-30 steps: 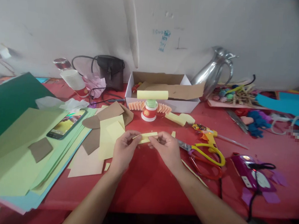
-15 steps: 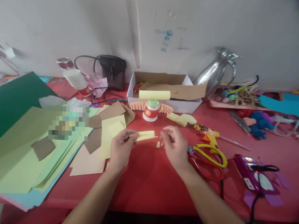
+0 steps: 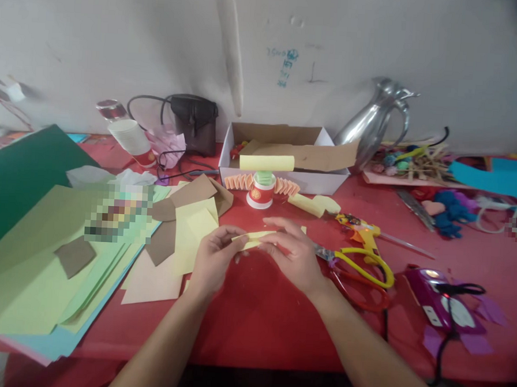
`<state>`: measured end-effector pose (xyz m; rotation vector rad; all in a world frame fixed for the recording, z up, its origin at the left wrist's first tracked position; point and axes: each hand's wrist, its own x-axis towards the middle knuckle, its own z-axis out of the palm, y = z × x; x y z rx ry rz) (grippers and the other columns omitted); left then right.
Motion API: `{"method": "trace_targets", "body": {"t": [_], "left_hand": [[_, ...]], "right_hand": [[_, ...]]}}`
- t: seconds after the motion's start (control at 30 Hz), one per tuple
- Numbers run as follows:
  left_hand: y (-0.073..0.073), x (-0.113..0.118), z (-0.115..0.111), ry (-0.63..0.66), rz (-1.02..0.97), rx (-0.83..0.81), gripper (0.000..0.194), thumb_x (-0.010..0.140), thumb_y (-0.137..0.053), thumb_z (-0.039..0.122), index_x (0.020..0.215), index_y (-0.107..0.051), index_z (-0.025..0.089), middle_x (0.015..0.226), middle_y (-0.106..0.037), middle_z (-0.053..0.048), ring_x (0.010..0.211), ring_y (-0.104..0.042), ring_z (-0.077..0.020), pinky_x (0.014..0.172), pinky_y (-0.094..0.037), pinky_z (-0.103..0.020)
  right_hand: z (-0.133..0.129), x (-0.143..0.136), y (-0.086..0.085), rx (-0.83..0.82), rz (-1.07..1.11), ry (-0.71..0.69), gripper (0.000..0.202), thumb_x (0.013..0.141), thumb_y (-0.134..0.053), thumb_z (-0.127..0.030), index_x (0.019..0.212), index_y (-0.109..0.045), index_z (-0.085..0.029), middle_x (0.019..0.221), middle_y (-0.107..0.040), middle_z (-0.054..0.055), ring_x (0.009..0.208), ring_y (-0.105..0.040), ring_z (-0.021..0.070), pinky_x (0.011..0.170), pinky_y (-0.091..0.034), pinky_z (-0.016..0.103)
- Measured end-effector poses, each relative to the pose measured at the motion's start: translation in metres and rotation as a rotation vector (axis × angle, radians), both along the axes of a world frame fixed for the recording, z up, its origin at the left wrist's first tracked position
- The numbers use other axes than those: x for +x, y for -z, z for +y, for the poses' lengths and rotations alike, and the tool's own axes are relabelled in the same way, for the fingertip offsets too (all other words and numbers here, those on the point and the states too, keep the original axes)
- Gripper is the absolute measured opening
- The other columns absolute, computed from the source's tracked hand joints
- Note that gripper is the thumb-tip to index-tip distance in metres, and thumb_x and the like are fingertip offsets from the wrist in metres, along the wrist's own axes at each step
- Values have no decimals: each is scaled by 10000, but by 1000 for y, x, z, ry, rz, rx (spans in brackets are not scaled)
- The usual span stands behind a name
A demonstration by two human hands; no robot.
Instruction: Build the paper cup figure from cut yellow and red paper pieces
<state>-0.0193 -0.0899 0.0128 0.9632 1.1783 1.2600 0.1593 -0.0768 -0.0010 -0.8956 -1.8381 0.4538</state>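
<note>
A narrow folded strip of yellow paper [image 3: 257,238] spans the space between my hands above the red table. My left hand [image 3: 215,255] pinches its left end. On the other end, the thumb and fingers of my right hand [image 3: 293,253] are closed. Just beyond stands a small red and white paper cup [image 3: 261,195] with pleated orange paper arms on both sides. A pleated green piece [image 3: 265,177] rises from the cup, with a rolled yellow paper tube [image 3: 267,162] lying across its top. Scissors with yellow and red handles [image 3: 362,268] lie beside my right hand.
Yellow and brown paper pieces [image 3: 163,243] and stacked coloured sheets [image 3: 25,262] lie left. A white box [image 3: 285,182] stands behind the cup. To the right are a yellow glue gun [image 3: 366,237], a purple device [image 3: 445,304] with a black cable, and a metal jug [image 3: 370,124].
My right hand has moved left and closed on the right end of the yellow strip. My left hand keeps its hold, shifted slightly right.
</note>
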Motion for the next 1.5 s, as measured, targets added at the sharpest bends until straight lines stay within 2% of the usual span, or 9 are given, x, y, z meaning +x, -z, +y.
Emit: {"method": "trace_targets", "body": {"t": [0.13, 0.3, 0.47, 0.63, 0.83, 1.0, 1.1, 1.23, 1.5], "left_hand": [[-1, -1, -1, 20, -17, -34, 185, 705, -777, 278, 765, -654, 154, 647, -632, 14, 513, -554, -75, 457, -379, -188], [-2, -3, -1, 36, -69, -60, 201, 694, -791, 279, 793, -670, 152, 665, -662, -6, 577, -622, -107, 509, -440, -193], [-3, -4, 0, 52, -81, -78, 215, 678, -807, 283, 794, -680, 153, 706, -681, -14, 592, -644, -113, 557, -488, -205], [-4, -4, -1, 73, -113, -58, 216, 699, -794, 316, 786, -677, 157, 710, -668, -14, 630, -668, -136, 582, -517, -221], [-3, -5, -2, 102, -98, 12, 187, 761, -752, 341, 819, -675, 180, 722, -690, -20, 655, -686, -160, 622, -543, -259], [2, -7, -2, 102, 92, 102, 181, 707, -804, 297, 800, -712, 172, 775, -728, -49, 735, -676, -166, 735, -542, -282], [5, -5, -1, 20, 174, 95, 165, 710, -796, 303, 762, -718, 167, 764, -734, -52, 722, -662, -154, 715, -522, -258], [4, -3, 0, -13, 140, 33, 194, 693, -801, 320, 769, -710, 166, 738, -739, -50, 691, -678, -166, 679, -527, -266], [1, -12, 0, 107, 222, 92, 166, 697, -809, 256, 712, -668, 172, 675, -713, -18, 642, -635, -128, 602, -475, -219]], "right_hand": [[-2, 0, -3, 15, 1, -35, 33, 880, -682, -266, 876, -714, -259, 1202, -660, 68, 1090, -638, 228, 915, -531, 395], [0, -1, -4, -138, 28, -22, 86, 890, -669, -305, 834, -686, -242, 923, -712, 43, 883, -670, 195, 821, -535, 341], [0, -2, -7, -220, 24, -85, 114, 902, -650, -306, 818, -664, -230, 815, -681, 24, 772, -631, 170, 731, -502, 300], [-1, -3, -8, -300, 54, -77, 160, 908, -630, -330, 785, -638, -227, 745, -654, 8, 692, -595, 155, 653, -467, 278], [-1, -2, -9, -300, 55, -63, 171, 906, -618, -322, 770, -611, -218, 750, -639, 12, 700, -585, 156, 661, -454, 277], [-2, -3, -9, -321, 69, -17, 174, 893, -624, -332, 760, -603, -223, 716, -627, 1, 667, -576, 149, 635, -452, 270], [-4, -6, -7, -350, 116, 17, 170, 874, -646, -352, 768, -614, -223, 718, -653, 0, 659, -597, 147, 628, -468, 264], [-7, -10, -4, -378, 156, 57, 186, 868, -651, -379, 768, -630, -224, 735, -684, 6, 656, -618, 148, 607, -475, 260], [-8, -9, -6, -396, 170, 23, 193, 867, -655, -364, 742, -627, -219, 710, -670, 2, 644, -607, 144, 617, -471, 263]]}}
